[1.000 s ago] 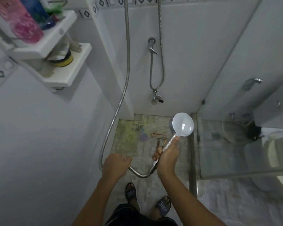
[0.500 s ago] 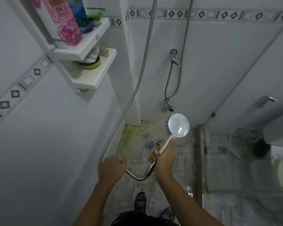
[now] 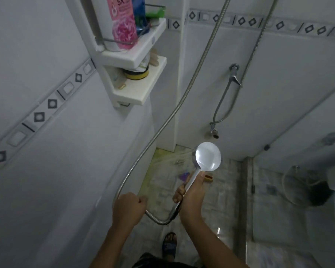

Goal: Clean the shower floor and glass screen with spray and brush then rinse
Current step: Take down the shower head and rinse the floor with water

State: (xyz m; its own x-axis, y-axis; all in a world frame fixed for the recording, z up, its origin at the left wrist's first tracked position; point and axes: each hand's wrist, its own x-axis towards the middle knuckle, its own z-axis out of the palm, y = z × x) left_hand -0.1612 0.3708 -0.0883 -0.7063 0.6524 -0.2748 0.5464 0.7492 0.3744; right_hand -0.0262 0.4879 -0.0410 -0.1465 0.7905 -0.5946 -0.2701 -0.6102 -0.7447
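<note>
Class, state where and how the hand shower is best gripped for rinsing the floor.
Grip the hand shower by its slim straight handle, from behind, as the right hand does. Fingers can wrap the handle; the round head is too wide, and its face must stay uncovered.

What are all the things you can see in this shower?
shower head: one, white, above the floor
hose: one, silver, runs down the wall to the shower head
shelves: two, white, left corner
bottle: one, pink, top shelf
tap: one, silver, back wall
glass screen: one, clear, right side
floor: one, pale tiles, below
left hand: one, grips the hose
right hand: one, grips the shower head's handle
</note>
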